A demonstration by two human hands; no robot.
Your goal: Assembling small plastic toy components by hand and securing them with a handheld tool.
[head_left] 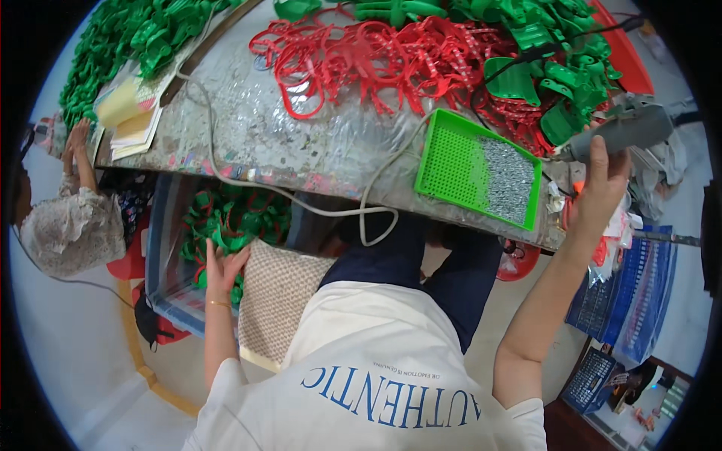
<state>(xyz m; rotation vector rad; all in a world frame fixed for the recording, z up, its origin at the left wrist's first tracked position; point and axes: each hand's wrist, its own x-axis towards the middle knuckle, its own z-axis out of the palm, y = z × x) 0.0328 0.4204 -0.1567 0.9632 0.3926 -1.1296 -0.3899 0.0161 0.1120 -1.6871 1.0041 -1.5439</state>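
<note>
In the head view, holds a grey cylindrical tool [628, 130] in the curled right hand [604, 174], upper right. Spreads the left hand [223, 270] open, left of centre, beside green-and-red plastic pieces [227, 239] in a blue plastic crate [170, 222]; cannot tell contact. Between them, has a bright-green perforated plastic tray [451, 158] and looped pale cable [323, 212]. Stretches both forearms [556, 278] upward, right angled outward.

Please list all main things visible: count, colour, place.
Table: one, grey, ahead
Moulded parts: many, green, table, crate
Straps: many, red, table's far side
Tray: one, green, near edge
Small pieces: many, silvery, tray
Papers: several, pale, table left
Cable: one, pale, across table
Crate: one, blue, left
Cloth: one, beige, beside crate
Baskets: several, blue, right
Tool: one, grey, right
Co-worker: one, patterned top, left
Left hand: one, at crate
Right hand: one, on tool
</note>
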